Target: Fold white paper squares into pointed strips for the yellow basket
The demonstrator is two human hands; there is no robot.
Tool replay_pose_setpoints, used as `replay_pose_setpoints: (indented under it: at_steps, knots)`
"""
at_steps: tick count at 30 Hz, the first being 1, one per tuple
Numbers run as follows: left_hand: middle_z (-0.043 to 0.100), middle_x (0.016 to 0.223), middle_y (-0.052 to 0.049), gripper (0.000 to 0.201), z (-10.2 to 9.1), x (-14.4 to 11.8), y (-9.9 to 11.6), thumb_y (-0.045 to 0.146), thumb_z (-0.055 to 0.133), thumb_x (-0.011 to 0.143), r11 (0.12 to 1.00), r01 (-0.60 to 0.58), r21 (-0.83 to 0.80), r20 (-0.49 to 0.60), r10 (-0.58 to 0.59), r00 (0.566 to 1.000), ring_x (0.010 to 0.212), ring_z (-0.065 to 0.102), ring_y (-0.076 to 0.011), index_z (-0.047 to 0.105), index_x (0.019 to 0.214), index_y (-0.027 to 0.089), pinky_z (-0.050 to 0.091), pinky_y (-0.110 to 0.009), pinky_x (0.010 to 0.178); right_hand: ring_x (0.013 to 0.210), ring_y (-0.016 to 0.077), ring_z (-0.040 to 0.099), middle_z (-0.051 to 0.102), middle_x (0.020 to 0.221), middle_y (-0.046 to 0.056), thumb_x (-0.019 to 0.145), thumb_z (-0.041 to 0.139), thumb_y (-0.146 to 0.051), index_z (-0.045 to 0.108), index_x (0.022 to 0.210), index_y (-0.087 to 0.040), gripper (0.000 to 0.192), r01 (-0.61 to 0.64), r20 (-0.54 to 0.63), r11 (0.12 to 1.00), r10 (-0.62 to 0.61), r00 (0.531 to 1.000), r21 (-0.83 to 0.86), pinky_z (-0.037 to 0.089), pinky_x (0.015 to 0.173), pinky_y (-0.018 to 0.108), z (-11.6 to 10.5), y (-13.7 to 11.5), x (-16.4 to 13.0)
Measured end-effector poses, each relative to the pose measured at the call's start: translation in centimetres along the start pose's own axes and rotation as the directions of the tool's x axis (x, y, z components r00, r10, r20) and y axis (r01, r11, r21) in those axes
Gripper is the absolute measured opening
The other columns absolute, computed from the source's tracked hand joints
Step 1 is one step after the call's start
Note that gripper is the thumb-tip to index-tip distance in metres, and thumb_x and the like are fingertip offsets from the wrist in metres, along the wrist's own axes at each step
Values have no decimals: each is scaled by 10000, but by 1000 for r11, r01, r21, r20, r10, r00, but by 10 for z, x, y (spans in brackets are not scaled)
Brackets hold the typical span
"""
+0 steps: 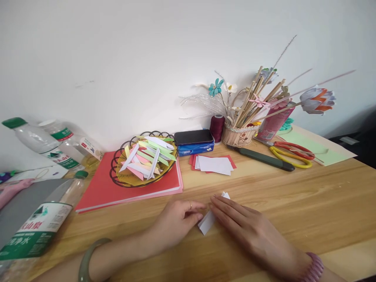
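Note:
A folded strip of white paper [207,222] lies aslant on the wooden table, with its lower end and a small upper tip showing. My right hand [246,225] lies flat across it, fingers stretched out and held together, covering its middle. Just to the left is my left hand [180,215], with a ring on one finger. Its thumb and index fingertips are slightly apart and close to the strip's left edge; whether they touch it I cannot tell. Behind the hands, small white paper rectangles [216,165] are stacked on red ones [192,161].
A wire basket [115,174] of folded paper strips stands on red sheets [96,192]. Plastic bottles [38,227] are at the left. Toward the back are a phone [194,136], thread spool [217,127], flower basket [239,136], dark green cutter [264,158] and scissors [290,156].

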State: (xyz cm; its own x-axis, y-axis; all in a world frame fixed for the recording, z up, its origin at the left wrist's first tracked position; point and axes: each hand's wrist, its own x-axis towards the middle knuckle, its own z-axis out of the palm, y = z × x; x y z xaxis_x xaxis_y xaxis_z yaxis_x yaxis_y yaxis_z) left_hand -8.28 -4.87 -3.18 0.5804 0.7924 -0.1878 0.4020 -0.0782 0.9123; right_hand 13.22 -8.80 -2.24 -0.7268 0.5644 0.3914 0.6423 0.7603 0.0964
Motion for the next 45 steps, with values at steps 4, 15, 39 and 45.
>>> replay_pose_setpoints:
  at_steps: [4, 15, 39, 45]
  knots:
    - [711, 889, -32, 358, 2, -1, 2, 234, 543, 764, 999, 52, -3, -7, -52, 999, 793, 652, -175, 630, 1104, 163, 497, -270, 749, 1091, 221, 557, 635, 1109, 166, 923, 233, -100, 595, 1099, -44, 407, -4, -31, 1000, 4, 1000, 15, 516, 857, 333, -2, -1, 1]
    - [678, 827, -12, 352, 7, -6, 2, 136, 518, 776, 850, -288, 440, -101, 366, 925, 727, 614, -134, 616, 1105, 215, 502, -236, 690, 953, 218, 592, 657, 1006, 124, 917, 261, -92, 638, 882, -93, 379, 3, -98, 1000, 0, 995, 31, 523, 787, 337, -1, -4, 5]
    - [677, 969, -65, 190, 6, 0, -13, 121, 451, 881, 86, -527, 845, 263, 792, 550, 908, 580, -180, 640, 898, 128, 426, -397, 908, 787, 187, 547, 615, 882, 66, 928, 336, -161, 588, 895, -156, 255, -32, 94, 977, 12, 996, 210, 470, 711, 361, 2, 2, -1]
    - [670, 942, -95, 243, 10, -9, -9, 94, 391, 882, 118, -493, 862, 239, 763, 600, 876, 600, -194, 633, 874, 110, 451, -384, 852, 819, 167, 568, 617, 878, 55, 898, 443, -190, 602, 852, -188, 165, -175, 114, 915, 142, 983, 363, 480, 690, 295, 2, -3, -2]
